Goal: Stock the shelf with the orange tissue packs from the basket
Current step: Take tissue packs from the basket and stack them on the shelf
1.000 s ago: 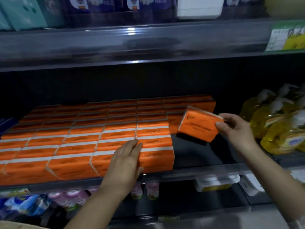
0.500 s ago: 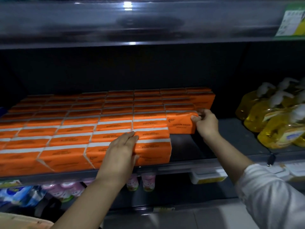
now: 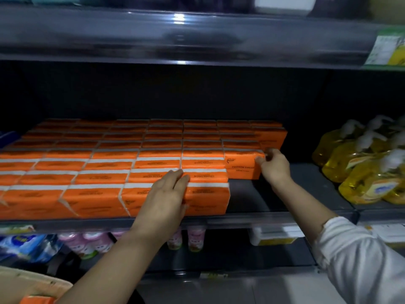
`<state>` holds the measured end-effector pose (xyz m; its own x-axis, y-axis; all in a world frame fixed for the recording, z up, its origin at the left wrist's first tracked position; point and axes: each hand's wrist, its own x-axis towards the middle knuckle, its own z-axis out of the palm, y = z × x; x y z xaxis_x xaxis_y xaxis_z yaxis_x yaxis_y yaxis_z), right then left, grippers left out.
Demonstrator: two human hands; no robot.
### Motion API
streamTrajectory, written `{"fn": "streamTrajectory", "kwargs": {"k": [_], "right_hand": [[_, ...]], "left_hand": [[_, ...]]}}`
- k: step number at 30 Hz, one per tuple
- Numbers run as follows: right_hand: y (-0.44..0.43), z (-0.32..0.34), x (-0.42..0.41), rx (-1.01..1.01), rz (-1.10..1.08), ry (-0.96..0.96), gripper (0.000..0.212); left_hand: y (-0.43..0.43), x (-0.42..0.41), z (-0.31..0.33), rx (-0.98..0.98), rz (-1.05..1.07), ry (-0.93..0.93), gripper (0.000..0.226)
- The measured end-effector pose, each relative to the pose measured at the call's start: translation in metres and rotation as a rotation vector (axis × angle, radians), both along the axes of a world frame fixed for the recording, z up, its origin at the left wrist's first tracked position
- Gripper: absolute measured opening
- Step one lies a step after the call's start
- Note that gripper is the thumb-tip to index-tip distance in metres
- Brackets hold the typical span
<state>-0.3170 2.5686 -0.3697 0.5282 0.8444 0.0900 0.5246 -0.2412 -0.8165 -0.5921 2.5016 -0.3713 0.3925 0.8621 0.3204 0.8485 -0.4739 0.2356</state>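
The soft orange plastic-wrapped tissue pack (image 3: 241,166), airborne a second before, had been seated in the row at one o'clock. The right hand (image 3: 275,165) pinched its end with curled fingers. The left hand (image 3: 166,194) lay flat, fingers straight, on the front packs (image 3: 94,200). Bare dark metal shelf (image 3: 285,194) ran toward three o'clock, bounded by yellow soap bottles (image 3: 361,167), leaving room for more.

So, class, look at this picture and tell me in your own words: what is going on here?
A person is stocking a shop shelf with orange tissue packs. The right hand grips the end of one pack standing at the right edge of the rows. The left hand lies flat on the front row. Bare shelf shows beside that pack, before the yellow bottles. A basket at bottom left holds a spare pack.
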Motion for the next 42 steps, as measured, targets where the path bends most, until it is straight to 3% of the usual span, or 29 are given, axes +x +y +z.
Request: {"fn": "streamTrajectory", "kwargs": {"k": [7, 14, 22, 29, 42], "right_hand": [[-0.026, 0.006, -0.004, 0.012, -0.025, -0.01, 0.057], [-0.062, 0.034, -0.033, 0.123, 0.002, -0.114, 0.046], [-0.099, 0.056, -0.129, 0.254, 0.345, -0.294, 0.04], [-0.122, 0.055, -0.242, 0.305, 0.717, -0.366, 0.035], [-0.14, -0.032, -0.437, 0.022, 1.212, -0.368, 0.043]], "left_hand": [[-0.017, -0.026, 0.017, 0.097, 0.011, 0.064, 0.065], [-0.039, -0.08, 0.031, 0.152, 0.098, 0.065, 0.058], [-0.088, -0.168, 0.045, 0.128, 0.297, 0.185, 0.049], [-0.156, -0.269, 0.036, -0.048, 0.625, 0.182, 0.033], [-0.23, -0.38, -0.024, -0.286, 0.915, 0.169, 0.043]]}}
